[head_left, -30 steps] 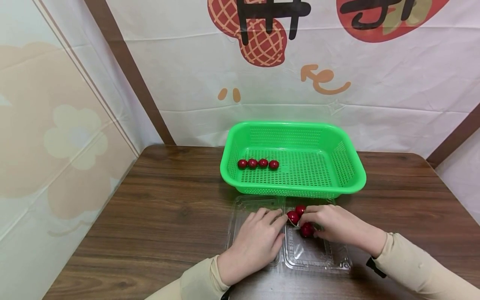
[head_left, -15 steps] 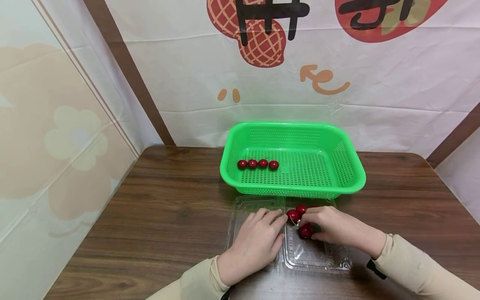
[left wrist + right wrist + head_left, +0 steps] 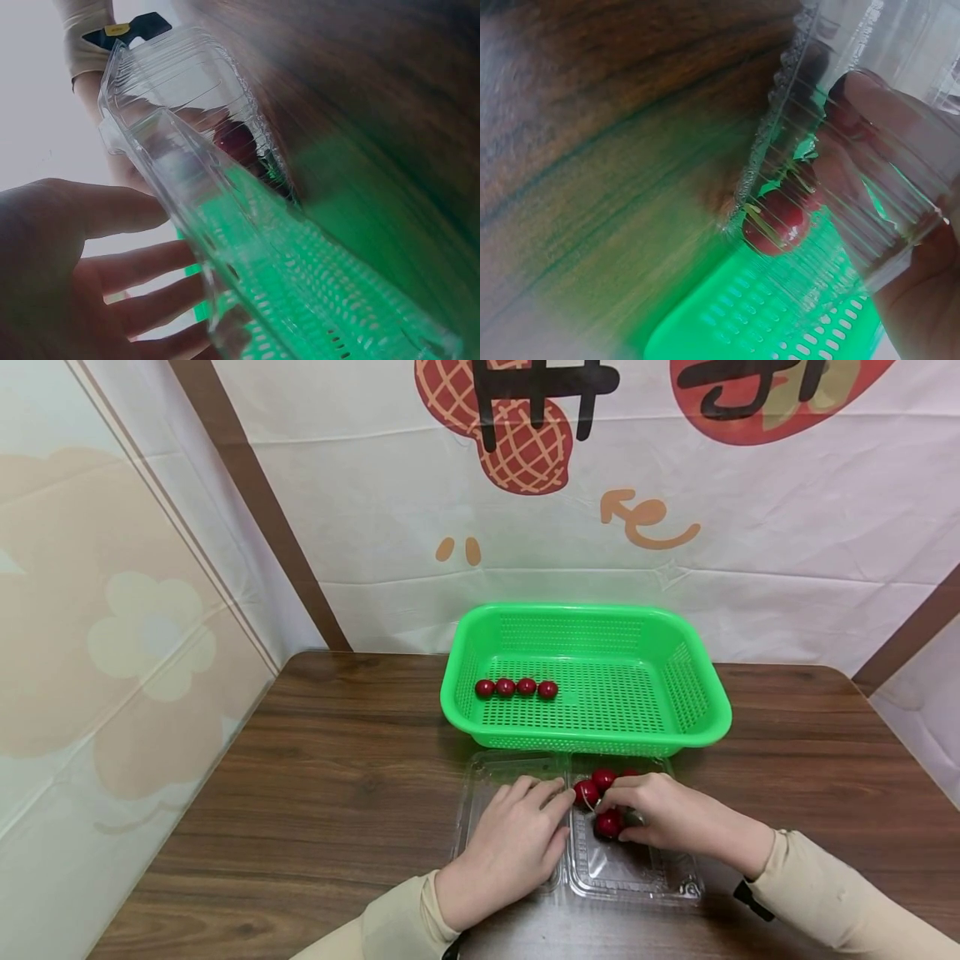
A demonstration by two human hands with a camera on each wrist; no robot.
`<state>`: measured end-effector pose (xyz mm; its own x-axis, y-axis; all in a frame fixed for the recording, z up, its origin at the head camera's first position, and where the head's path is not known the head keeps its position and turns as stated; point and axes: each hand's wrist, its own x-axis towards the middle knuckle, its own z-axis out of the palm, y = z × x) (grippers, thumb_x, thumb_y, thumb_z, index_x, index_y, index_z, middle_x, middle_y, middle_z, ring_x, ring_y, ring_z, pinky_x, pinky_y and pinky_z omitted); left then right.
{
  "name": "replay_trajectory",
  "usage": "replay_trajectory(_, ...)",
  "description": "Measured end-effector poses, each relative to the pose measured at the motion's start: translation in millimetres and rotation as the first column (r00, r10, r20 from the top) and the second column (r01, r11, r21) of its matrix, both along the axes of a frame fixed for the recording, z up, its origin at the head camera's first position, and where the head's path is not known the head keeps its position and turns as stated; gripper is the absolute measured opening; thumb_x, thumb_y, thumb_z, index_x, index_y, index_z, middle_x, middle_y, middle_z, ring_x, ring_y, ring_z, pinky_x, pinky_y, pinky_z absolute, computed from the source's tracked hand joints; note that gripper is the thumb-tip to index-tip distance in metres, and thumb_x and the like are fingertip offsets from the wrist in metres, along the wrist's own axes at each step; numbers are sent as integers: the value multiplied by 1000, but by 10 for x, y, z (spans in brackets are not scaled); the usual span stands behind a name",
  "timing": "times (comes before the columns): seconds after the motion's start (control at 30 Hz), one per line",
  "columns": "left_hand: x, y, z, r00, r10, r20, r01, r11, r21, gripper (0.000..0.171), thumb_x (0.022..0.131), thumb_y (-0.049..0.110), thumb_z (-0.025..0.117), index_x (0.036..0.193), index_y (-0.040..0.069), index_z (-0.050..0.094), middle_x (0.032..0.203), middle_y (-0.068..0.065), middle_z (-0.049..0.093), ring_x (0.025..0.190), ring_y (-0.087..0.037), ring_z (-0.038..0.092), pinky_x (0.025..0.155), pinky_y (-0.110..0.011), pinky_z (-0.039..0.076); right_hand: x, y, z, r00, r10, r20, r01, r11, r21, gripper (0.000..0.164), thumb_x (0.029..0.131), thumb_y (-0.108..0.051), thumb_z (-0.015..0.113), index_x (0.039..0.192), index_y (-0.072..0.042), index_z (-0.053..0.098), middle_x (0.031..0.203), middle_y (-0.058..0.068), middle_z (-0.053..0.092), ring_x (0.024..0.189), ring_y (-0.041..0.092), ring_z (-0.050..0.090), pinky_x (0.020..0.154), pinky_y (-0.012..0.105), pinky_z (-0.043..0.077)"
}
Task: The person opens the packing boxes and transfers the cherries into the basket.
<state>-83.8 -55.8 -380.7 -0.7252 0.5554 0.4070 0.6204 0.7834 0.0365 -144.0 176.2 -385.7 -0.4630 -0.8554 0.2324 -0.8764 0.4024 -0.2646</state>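
A hinged clear plastic box [image 3: 622,887] lies spread on the table, its left half [image 3: 480,768] under my left hand [image 3: 513,835]. The left fingers rest along that half's inner edge, extended, as the left wrist view shows too. Inside the right half, my right hand [image 3: 667,810] pinches a dark red cherry [image 3: 609,823] between thumb and fingers. Beyond it sit more cherries [image 3: 586,792], thin stems showing. Through the ribbed wall in the right wrist view, a cherry [image 3: 776,223] with a green stem shows beside the fingers. The right fingertips are partly hidden in the head view.
Right behind the box stands a green perforated basket [image 3: 585,739], with a row of several cherries [image 3: 506,687] at its left. A printed cloth [image 3: 360,527] hangs behind the brown wooden table [image 3: 315,793].
The pinched cherry has shifted slightly left and toward the near side with my right fingers. Another cherry now shows behind the right hand. My left hand has stayed in place.
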Motion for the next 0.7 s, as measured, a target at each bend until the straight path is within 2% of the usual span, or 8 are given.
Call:
replay_trajectory(0.27, 3, -1, 6, 1000, 3, 1, -3, 1000, -1, 36, 83, 30, 60, 115, 12, 64, 117, -5, 63, 103, -20, 53, 78, -34, 47, -7, 3, 51, 1000, 4, -16, -4, 999, -45, 31, 64, -13, 78, 92, -12, 66, 84, -5, 63, 74, 5, 58, 63, 20, 53)
replay_trajectory(0.7, 6, 0, -3, 1000, -2, 5, 2, 1000, 3, 37, 83, 30, 60, 115, 12, 64, 117, -5, 63, 104, -20, 53, 79, -34, 48, -16, 11, 150, 1000, -1, -21, -1, 995, -97, 31, 63, -10, 77, 90, -11, 64, 83, -4, 64, 74, 4, 59, 62, 22, 54)
